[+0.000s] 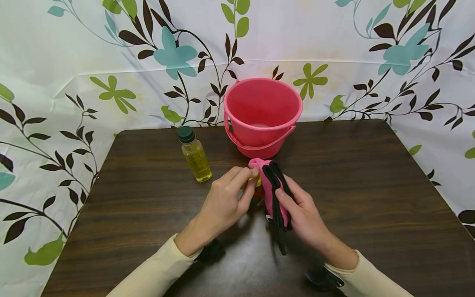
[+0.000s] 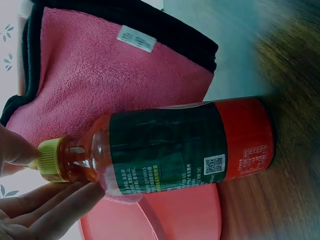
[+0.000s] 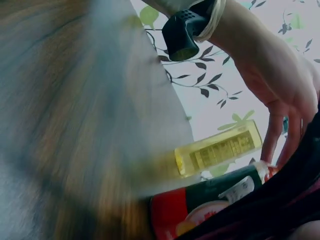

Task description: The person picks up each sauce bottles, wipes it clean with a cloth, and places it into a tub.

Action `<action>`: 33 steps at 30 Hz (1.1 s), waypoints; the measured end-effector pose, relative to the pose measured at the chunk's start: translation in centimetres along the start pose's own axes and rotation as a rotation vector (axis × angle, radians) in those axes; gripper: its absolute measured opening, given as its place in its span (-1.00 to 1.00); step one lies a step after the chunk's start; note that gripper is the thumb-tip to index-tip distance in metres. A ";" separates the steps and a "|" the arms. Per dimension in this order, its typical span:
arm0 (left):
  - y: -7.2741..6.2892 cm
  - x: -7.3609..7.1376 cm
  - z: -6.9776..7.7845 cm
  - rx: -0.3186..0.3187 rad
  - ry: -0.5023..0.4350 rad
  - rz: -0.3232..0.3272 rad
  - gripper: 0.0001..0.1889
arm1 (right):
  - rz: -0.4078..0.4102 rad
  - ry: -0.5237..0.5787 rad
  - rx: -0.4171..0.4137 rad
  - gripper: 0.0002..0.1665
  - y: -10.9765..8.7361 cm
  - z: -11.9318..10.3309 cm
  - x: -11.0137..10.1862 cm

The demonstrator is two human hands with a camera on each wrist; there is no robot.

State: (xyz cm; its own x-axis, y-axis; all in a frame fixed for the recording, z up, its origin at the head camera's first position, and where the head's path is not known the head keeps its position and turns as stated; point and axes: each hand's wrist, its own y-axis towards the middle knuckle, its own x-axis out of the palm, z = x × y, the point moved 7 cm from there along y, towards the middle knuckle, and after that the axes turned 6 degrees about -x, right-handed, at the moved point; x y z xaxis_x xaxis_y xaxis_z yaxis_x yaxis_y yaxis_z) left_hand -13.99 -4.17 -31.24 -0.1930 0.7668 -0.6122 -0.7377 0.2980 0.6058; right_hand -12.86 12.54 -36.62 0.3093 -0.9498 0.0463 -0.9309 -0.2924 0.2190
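My left hand (image 1: pixel 224 200) pinches the yellow cap (image 2: pixel 50 160) of a sauce bottle with thumb and fingers. This bottle (image 2: pixel 167 150) has red contents and a dark green label; in the left wrist view its base is close over the brown wood. From the head, the cloth and my fingers hide most of it. A folded pink cloth (image 1: pixel 268 196) with black edging and a small white tag is gripped by my right hand (image 1: pixel 304 212), thumb on the near side. The cloth is right beside the bottle, its upper end at my left fingertips.
A pink bucket (image 1: pixel 263 128) with its handle down stands at the back of the dark wooden table (image 1: pixel 356 173). Left of it is a bottle of yellow oil (image 1: pixel 198 163) with a green cap. Behind the table hangs a leaf-patterned curtain (image 1: pixel 345 53).
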 end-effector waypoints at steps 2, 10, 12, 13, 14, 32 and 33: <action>0.0 0.0 -0.1 0.004 -0.009 -0.001 -0.81 | -0.032 0.002 -0.009 -0.49 0.2 -0.1 0.6; 0.2 -0.1 -0.4 0.004 -0.049 -0.007 -0.82 | -0.055 -0.111 -0.016 -0.38 1.0 -0.4 1.8; 0.1 0.0 -0.5 -0.004 -0.059 -0.016 -0.82 | -0.058 -0.144 -0.034 -0.34 1.3 -0.4 2.0; 0.1 0.0 -0.6 -0.007 -0.065 -0.019 -0.82 | -0.059 -0.149 -0.039 -0.31 1.4 -0.4 2.2; 0.1 0.0 -0.6 -0.010 -0.068 -0.020 -0.82 | -0.057 -0.154 -0.042 -0.29 1.5 -0.3 2.3; 0.1 0.1 -0.9 -0.009 -0.087 -0.026 -0.83 | 0.076 -0.230 -0.044 -0.34 2.6 -0.4 3.2; 0.1 0.1 -0.9 -0.006 -0.085 -0.024 -0.83 | 0.079 -0.231 -0.043 -0.34 2.6 -0.3 3.2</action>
State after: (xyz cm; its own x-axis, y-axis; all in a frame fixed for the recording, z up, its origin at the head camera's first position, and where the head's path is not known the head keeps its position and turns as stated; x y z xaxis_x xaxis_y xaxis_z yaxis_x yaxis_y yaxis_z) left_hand -14.68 -4.58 -31.67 -0.1198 0.8051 -0.5809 -0.7452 0.3137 0.5885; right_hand -14.23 8.77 -35.57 0.1785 -0.9712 -0.1580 -0.9397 -0.2159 0.2654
